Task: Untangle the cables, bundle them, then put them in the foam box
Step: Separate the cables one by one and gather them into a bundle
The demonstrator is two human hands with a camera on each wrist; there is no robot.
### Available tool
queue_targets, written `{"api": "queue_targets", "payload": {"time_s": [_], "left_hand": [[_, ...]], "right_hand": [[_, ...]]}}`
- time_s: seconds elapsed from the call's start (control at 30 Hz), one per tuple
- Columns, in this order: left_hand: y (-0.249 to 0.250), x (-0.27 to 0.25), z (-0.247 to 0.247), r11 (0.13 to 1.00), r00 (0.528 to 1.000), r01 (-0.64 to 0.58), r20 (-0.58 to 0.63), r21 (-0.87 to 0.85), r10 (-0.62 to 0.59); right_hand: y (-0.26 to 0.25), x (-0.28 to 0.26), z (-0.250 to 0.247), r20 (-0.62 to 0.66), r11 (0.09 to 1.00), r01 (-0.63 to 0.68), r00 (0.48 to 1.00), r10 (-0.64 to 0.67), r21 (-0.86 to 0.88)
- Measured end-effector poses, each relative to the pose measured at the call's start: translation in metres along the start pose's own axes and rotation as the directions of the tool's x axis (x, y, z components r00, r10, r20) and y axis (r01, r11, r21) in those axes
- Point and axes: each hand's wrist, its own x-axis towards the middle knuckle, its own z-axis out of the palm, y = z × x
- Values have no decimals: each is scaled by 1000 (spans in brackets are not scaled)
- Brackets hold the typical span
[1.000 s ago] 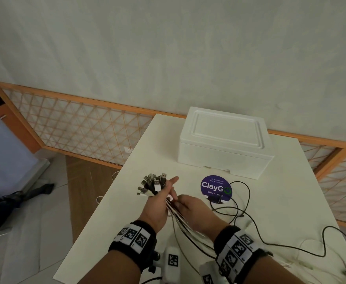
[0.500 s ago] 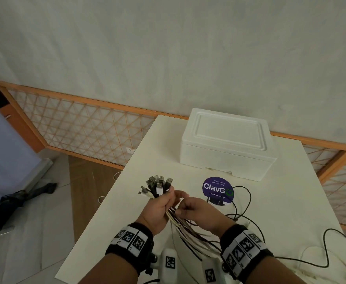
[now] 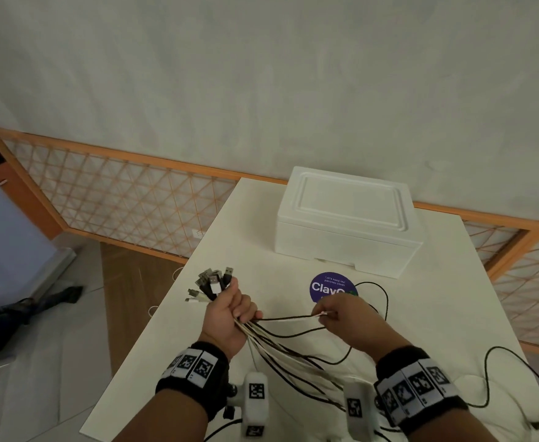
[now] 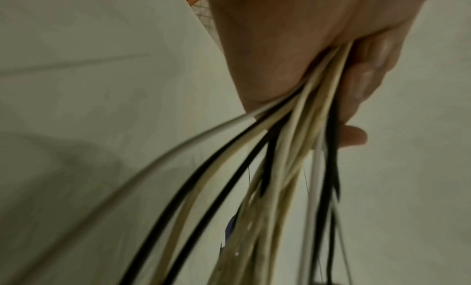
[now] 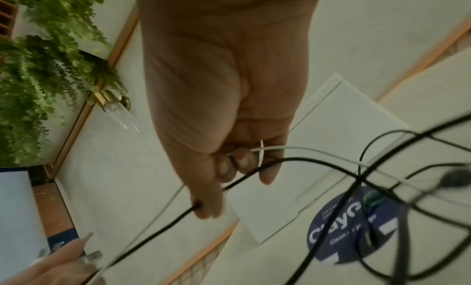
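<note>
My left hand [image 3: 230,311] grips a bunch of black and white cables [image 3: 281,346] just below their USB plugs [image 3: 212,282], which fan out above the fist. In the left wrist view the cables [image 4: 293,148] stream out of the closed left hand [image 4: 331,71]. To its right, my right hand [image 3: 341,317] pinches a black cable and a thin white cable [image 5: 280,148] between thumb and curled fingers [image 5: 239,160], stretched taut from the left fist. The white foam box [image 3: 348,221] stands with its lid on at the far side of the table.
A round purple sticker [image 3: 330,287] lies on the white table [image 3: 421,314] in front of the box. Loose black cable loops [image 3: 517,378] trail over the table's right side. An orange lattice fence [image 3: 118,199] runs behind; the table's left edge drops to the floor.
My right hand has drawn away to the right from the left fist, pulling a black and a white cable out taut. The left hand has stayed gripping the bunch.
</note>
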Motion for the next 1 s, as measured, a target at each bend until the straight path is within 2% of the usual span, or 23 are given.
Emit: {"api": "queue_targets", "payload": {"time_s": [0.1, 0.17, 0.23, 0.3, 0.4, 0.43, 0.47, 0.5, 0.57, 0.6, 0.67, 0.7, 0.77, 0.8, 0.87, 0.9, 0.93, 1.0], "left_hand": [[-3, 2, 1, 1000, 1000, -20, 12, -23, 20], [-4, 1, 3, 999, 999, -34, 20, -18, 34], [-4, 0, 2, 999, 999, -41, 18, -21, 41], [-3, -3, 1, 999, 999, -36, 19, -25, 36], [-3, -7, 1, 999, 1000, -16, 26, -34, 17], [-3, -8, 1, 999, 1000, -12, 28, -38, 13], [-3, -10, 1, 999, 1000, -11, 29, -42, 12], [-2, -10, 1, 999, 999, -11, 30, -46, 12], [-1, -11, 1, 998, 999, -12, 33, -57, 14], [0, -11, 0, 998, 999, -17, 30, -64, 19], [3, -8, -3, 996, 999, -35, 14, -77, 36], [5, -6, -5, 996, 999, -46, -2, -80, 46], [14, -3, -14, 993, 995, -76, -71, -95, 69], [21, -2, -22, 988, 988, -93, -135, -119, 77], [34, 0, -42, 975, 951, -137, -297, -174, 80], [40, 0, -52, 967, 924, -167, -373, -190, 86], [45, -1, -60, 959, 900, -197, -425, -203, 95], [46, 0, -66, 952, 895, -216, -434, -216, 104]], "right_hand": [[1, -4, 6, -18, 985, -40, 999, 38, -165], [-1, -7, 10, -60, 978, -72, 996, 61, -197], [-1, -8, 13, -31, 993, -103, 994, 101, -61], [2, -9, 17, 13, 980, -102, 995, 101, 169], [2, -11, 16, 60, 836, -172, 984, 165, 521], [2, -11, 15, 51, 784, -183, 980, 191, 593], [2, -10, 13, 30, 776, -179, 979, 203, 605], [4, -9, 12, -4, 821, -168, 979, 203, 546], [9, -6, 12, -100, 953, -161, 976, 192, 256], [12, -5, 13, -158, 981, -173, 970, 185, 88], [19, -5, 12, -277, 962, -223, 945, 174, -160], [25, -7, 10, -331, 943, -256, 927, 177, -212], [52, -17, -3, -433, 911, -372, 860, 268, -176], [70, -26, -13, -472, 884, -456, 804, 360, -102], [109, -56, -35, -528, 805, -587, 659, 536, 84], [126, -72, -45, -544, 763, -626, 589, 598, 160], [137, -85, -53, -552, 733, -647, 540, 636, 211], [152, -97, -59, -550, 709, -663, 508, 663, 242]]}}
